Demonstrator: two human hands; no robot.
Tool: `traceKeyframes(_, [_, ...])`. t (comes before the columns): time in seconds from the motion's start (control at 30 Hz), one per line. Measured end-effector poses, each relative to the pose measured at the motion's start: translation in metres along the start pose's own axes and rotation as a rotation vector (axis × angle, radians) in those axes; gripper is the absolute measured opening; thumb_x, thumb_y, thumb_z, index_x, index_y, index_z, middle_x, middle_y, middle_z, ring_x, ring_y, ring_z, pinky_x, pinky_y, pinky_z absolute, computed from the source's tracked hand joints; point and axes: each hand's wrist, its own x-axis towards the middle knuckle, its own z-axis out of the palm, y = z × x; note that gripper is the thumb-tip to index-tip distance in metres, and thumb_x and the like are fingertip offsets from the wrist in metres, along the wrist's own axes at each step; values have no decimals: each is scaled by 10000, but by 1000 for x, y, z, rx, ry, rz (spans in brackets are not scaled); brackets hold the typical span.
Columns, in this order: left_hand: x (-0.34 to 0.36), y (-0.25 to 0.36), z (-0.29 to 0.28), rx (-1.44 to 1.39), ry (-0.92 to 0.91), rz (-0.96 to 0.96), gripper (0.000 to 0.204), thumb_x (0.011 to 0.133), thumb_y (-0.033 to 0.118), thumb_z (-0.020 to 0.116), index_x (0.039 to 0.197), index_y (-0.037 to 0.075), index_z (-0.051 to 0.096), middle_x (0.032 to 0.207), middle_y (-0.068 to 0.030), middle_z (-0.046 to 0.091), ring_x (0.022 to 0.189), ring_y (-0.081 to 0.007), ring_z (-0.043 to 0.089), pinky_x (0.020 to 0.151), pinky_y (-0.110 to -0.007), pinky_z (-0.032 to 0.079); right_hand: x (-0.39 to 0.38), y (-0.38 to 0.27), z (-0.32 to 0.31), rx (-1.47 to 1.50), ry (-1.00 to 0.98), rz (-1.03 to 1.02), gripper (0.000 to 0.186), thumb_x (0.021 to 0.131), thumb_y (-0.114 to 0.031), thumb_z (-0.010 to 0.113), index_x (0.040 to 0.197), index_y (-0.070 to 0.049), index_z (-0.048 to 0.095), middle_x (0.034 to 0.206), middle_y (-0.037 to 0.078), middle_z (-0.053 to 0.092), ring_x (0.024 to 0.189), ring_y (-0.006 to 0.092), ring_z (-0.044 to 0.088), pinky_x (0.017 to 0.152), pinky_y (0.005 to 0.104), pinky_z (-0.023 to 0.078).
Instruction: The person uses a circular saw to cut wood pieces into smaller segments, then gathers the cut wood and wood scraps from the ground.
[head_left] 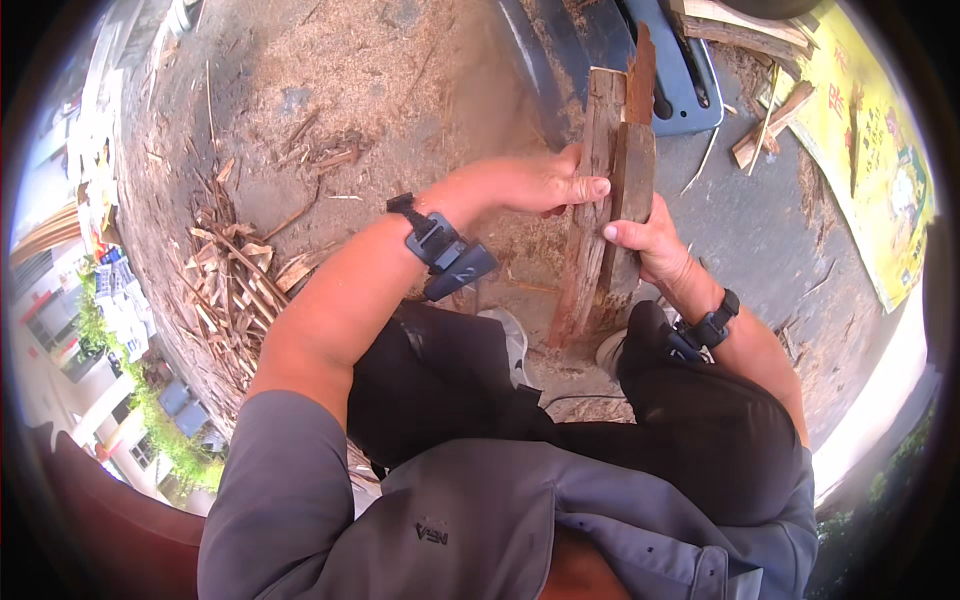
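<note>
My left hand (578,187) is closed around a long, rough brown wooden strip (600,115), its thumb lying across the front face. The strip slants down toward the ground between my feet. Pressed along its right side is a darker wooden strip (634,165), which my right hand (650,242) grips from the right with the thumb on top. A thinner reddish splinter of wood (642,70) sticks up behind these two at the far end. My palms and most of the fingers are hidden behind the wood.
A blue-grey slotted frame (690,95) stands just beyond the strips. Broken wood pieces (770,125) lie at the far right beside a yellow printed sheet (870,150). To the left is a heap of splinters (235,280); sawdust (330,60) covers the ground.
</note>
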Motion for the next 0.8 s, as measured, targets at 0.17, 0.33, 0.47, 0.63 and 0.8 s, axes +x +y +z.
traceKeyframes(0.17, [-27,-20,-46,-38,-298,-272,790,901,696,398,1381,70,440,1095,-114,585,953,-184,581,904,-357,473,-8,-6,-11,6,-1,26,740,652,-240,826,1267,10,498,1157,73,614,1061,172,582,951,343,462])
traceKeyframes(0.33, [-80,-58,-48,339,-280,-303,687,888,601,514,1339,84,504,1129,-135,630,1014,-283,617,904,-397,480,-18,-13,-21,-68,50,31,717,636,-177,810,1249,27,502,1126,69,621,1045,175,588,936,330,463])
traceKeyframes(0.47, [-98,-42,-40,679,-951,-615,657,731,468,722,1231,63,591,1174,-144,624,1093,-357,584,914,-459,467,-19,-15,-21,-73,66,54,702,635,-159,805,1241,30,508,1109,65,624,1031,169,589,927,321,463])
traceKeyframes(0.63, [-160,-93,-33,745,-586,40,569,589,311,809,1081,66,665,1145,-136,626,1105,-348,571,919,-448,462,-17,-18,-20,-129,50,93,707,626,-178,813,1234,29,517,1093,55,624,1006,164,589,919,321,461])
traceKeyframes(0.8, [-206,-147,-5,1173,-459,407,328,676,224,693,989,145,638,998,-57,591,1017,-231,560,854,-388,434,-22,-22,-21,-235,66,159,814,598,-259,824,1274,39,481,1110,92,622,1026,203,597,935,332,459])
